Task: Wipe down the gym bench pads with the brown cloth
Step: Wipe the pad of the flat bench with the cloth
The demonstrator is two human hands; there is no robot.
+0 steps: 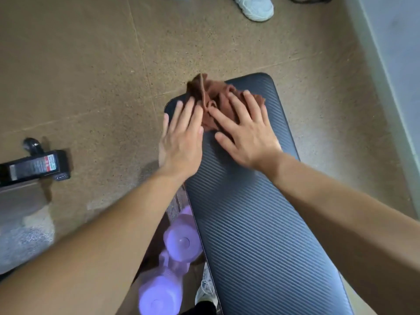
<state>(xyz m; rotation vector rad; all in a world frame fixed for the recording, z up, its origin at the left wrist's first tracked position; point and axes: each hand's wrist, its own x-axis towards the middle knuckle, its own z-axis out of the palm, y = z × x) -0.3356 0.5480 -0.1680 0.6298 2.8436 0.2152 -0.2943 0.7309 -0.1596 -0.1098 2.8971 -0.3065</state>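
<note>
A black ribbed gym bench pad (256, 223) runs from the bottom right up to the middle of the view. The brown cloth (210, 93) lies crumpled on the pad's far end, partly hanging over its far left corner. My right hand (244, 130) presses flat on the cloth with straight, spread fingers. Just to its left, my left hand (181, 137) lies flat on the pad's left edge, its fingertips touching the cloth's left side. Part of the cloth is hidden under both hands.
Purple dumbbells (175, 264) lie on the brown speckled floor (91, 76) left of the bench. A black metal frame foot with a warning label (34, 167) sits at the left. Someone's white sneaker (256, 6) stands at the top. A pale wall (395, 53) runs along the right.
</note>
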